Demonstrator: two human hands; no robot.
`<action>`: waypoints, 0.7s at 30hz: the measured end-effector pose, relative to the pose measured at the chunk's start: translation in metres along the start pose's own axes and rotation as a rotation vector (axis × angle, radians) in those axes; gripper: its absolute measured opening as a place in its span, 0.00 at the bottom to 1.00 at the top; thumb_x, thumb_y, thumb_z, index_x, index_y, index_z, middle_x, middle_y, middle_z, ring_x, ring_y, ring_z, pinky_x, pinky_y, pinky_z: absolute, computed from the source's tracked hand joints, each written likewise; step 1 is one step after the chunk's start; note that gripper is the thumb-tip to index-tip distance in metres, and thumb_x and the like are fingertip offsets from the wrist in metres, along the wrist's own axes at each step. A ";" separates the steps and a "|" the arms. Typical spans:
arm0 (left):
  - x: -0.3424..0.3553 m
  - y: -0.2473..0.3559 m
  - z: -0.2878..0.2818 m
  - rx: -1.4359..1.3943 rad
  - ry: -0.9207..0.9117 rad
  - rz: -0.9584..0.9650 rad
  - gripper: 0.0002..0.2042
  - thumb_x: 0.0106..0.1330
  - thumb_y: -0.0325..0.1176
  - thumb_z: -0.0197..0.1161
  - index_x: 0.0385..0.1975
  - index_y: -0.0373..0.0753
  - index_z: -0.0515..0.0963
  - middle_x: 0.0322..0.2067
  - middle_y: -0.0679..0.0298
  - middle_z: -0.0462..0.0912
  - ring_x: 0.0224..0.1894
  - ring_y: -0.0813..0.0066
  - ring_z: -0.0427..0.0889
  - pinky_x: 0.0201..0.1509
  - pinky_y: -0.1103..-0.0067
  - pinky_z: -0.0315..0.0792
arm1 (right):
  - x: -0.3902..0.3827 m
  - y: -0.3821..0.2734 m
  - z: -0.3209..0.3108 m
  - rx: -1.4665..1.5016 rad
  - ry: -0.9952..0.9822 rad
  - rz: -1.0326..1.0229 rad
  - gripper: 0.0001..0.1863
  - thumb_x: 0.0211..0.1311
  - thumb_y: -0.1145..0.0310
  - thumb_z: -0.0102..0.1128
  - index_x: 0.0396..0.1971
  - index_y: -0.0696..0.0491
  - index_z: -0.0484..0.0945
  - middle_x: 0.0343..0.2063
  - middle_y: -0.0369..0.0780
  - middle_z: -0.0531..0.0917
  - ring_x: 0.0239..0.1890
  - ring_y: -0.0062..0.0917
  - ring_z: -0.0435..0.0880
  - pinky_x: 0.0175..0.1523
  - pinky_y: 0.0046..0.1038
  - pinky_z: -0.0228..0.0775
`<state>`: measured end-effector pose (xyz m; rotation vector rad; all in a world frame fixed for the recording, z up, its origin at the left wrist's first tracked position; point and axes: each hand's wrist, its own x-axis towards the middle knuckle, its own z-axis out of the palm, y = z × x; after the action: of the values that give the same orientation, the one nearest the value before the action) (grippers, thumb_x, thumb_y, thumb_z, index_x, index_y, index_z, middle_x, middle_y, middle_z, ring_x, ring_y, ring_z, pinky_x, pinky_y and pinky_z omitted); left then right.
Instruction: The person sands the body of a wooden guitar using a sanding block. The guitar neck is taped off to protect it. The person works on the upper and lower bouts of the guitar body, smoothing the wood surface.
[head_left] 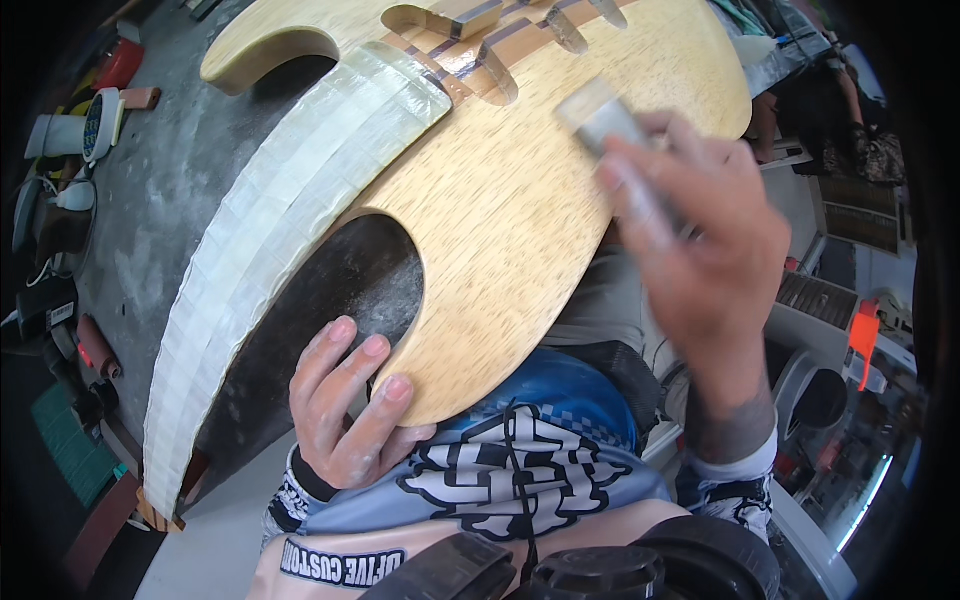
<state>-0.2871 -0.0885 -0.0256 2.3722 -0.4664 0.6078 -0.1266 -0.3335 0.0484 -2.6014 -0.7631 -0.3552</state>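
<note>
Your right-hand (715, 225) fingers grasp a grey sanding block (606, 122) at the face of the guitar body (500, 240), positioned partly over the worktop (140, 220). Your left-hand (345, 425) fingers grip its horn tip (425, 398).

Body (490, 235) being seen pale yellow, brown-flecked; neck (285, 195) being seen whitish, crossbanded; block (603, 118) being seen greyish; shirt (590, 395) being seen blue, printed black-and-white.

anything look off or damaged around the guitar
I see no clear damage on the guitar. Only pale dust just beyond the left hand stands out, smudged against the dark table.
</note>
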 end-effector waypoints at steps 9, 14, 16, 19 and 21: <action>-0.001 -0.003 -0.002 -0.012 -0.007 0.010 0.21 0.64 0.44 0.69 0.53 0.42 0.77 0.51 0.47 0.79 0.59 0.46 0.75 0.60 0.57 0.74 | -0.004 -0.004 -0.002 -0.045 0.019 0.002 0.12 0.58 0.70 0.72 0.42 0.54 0.88 0.41 0.43 0.88 0.40 0.23 0.84 0.48 0.22 0.74; -0.002 -0.002 -0.003 -0.019 0.004 0.006 0.21 0.64 0.44 0.69 0.53 0.43 0.77 0.51 0.48 0.79 0.59 0.46 0.75 0.60 0.57 0.74 | 0.005 0.033 -0.003 -0.054 0.132 0.137 0.11 0.57 0.72 0.72 0.41 0.53 0.88 0.41 0.43 0.87 0.38 0.24 0.84 0.47 0.23 0.74; 0.000 -0.001 -0.002 -0.007 0.007 0.004 0.21 0.64 0.44 0.69 0.53 0.42 0.77 0.50 0.48 0.79 0.59 0.46 0.75 0.60 0.57 0.74 | 0.003 0.017 -0.003 -0.092 0.076 0.041 0.11 0.57 0.72 0.72 0.41 0.53 0.88 0.41 0.43 0.87 0.38 0.24 0.84 0.47 0.23 0.74; 0.003 -0.002 -0.004 0.020 -0.013 0.031 0.23 0.67 0.44 0.65 0.56 0.39 0.73 0.48 0.44 0.80 0.56 0.42 0.78 0.59 0.54 0.74 | 0.001 -0.002 -0.005 -0.097 0.030 0.034 0.11 0.56 0.71 0.73 0.40 0.53 0.88 0.40 0.43 0.87 0.38 0.24 0.84 0.45 0.23 0.74; 0.003 -0.003 -0.005 0.033 -0.026 0.045 0.23 0.68 0.45 0.63 0.58 0.38 0.72 0.47 0.42 0.80 0.55 0.40 0.78 0.59 0.53 0.74 | 0.008 0.019 -0.003 -0.137 0.120 0.087 0.12 0.55 0.71 0.74 0.40 0.52 0.88 0.39 0.43 0.87 0.37 0.24 0.84 0.43 0.23 0.74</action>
<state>-0.2847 -0.0839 -0.0220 2.4092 -0.5270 0.6099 -0.1093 -0.3457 0.0475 -2.7008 -0.6019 -0.5491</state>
